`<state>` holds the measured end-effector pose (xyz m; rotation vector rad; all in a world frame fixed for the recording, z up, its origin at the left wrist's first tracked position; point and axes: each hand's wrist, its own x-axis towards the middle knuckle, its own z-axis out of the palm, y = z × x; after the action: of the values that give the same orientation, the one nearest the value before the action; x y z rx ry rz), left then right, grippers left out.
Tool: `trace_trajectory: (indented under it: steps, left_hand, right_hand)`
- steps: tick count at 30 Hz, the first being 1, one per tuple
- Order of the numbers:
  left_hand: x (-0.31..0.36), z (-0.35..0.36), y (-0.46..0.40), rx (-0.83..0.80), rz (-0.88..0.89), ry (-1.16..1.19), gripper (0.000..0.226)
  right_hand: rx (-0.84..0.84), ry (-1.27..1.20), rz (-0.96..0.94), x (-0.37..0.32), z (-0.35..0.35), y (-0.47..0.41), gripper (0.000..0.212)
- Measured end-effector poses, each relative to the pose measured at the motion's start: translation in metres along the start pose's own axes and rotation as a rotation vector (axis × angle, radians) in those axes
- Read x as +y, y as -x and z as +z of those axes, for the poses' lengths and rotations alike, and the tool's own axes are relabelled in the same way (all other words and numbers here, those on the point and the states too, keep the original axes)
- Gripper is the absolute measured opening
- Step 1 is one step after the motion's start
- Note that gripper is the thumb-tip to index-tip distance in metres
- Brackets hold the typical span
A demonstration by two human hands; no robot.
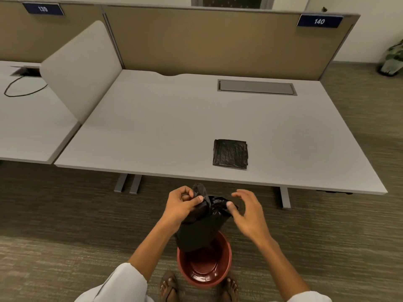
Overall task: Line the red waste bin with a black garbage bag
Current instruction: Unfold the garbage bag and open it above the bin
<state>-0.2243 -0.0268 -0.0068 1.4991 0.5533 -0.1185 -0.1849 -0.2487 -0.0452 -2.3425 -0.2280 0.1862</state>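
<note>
Above the red waste bin (204,263) on the carpet, the left hand (182,203) pinches the black garbage bag (202,225); the right hand (247,211), fingers spread, touches its crumpled top. Beyond the bin, a folded bag (230,153) lies on the tabletop (163,127).

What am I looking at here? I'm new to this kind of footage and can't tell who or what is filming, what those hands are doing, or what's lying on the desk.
There is no machine here: a person wears a wide-angle camera on the head, looking forward and down, so you see their own arms. The left hand pinches the top of a black garbage bag between its fingers. The right hand is spread, its thumb touching the bag's other side. The bag hangs above a red waste bin on the carpet between the person's feet. On the grey desk lies one folded black bag, untouched.
</note>
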Motion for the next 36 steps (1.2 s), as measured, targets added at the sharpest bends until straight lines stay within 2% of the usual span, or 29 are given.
trace_trajectory:
  steps: [4,6,8,10,16,21,24,28,31,32,36]
  left_hand:
    - [0.006,0.002,0.006,-0.08,0.033,0.003,0.019]
    - [0.009,0.001,0.007,-0.104,0.05,-0.01,0.021]
    - [0.013,-0.002,0.007,-0.12,0.052,-0.019,0.023]
    - [0.014,-0.006,0.006,-0.12,0.04,-0.019,0.023]
    - [0.009,-0.017,-0.001,-0.064,-0.011,-0.06,0.029]
    - [0.009,-0.011,-0.004,-0.027,0.003,-0.116,0.042]
    - [0.01,-0.007,-0.004,0.001,0.061,-0.222,0.042]
    - [0.011,-0.002,-0.001,0.024,0.237,-0.373,0.037]
    - [0.012,0.002,0.002,-0.04,0.355,-0.496,0.025]
    - [0.012,0.003,0.001,-0.067,0.372,-0.565,0.022]
    - [0.012,0.011,0.001,-0.16,0.382,-0.714,0.014]
  right_hand:
    - [-0.184,-0.255,-0.008,-0.038,0.009,0.007,0.052]
    - [-0.216,-0.266,-0.018,-0.04,0.017,0.007,0.046]
    - [-0.179,-0.234,-0.034,-0.037,0.023,0.006,0.031]
    - [-0.145,-0.249,-0.012,-0.032,0.025,0.004,0.026]
    - [-0.116,-0.296,0.049,-0.019,0.015,0.001,0.033]
    - [0.103,-0.217,-0.006,-0.013,0.011,0.003,0.033]
    - [0.154,-0.198,-0.112,-0.014,0.009,0.0,0.039]
    - [0.198,-0.214,-0.106,-0.018,0.003,-0.008,0.042]
    - [0.197,-0.17,-0.084,-0.022,0.002,-0.015,0.02]
    - [0.189,-0.125,-0.052,-0.024,0.003,-0.016,0.021]
    - [0.267,0.17,-0.019,-0.03,0.008,-0.02,0.065]
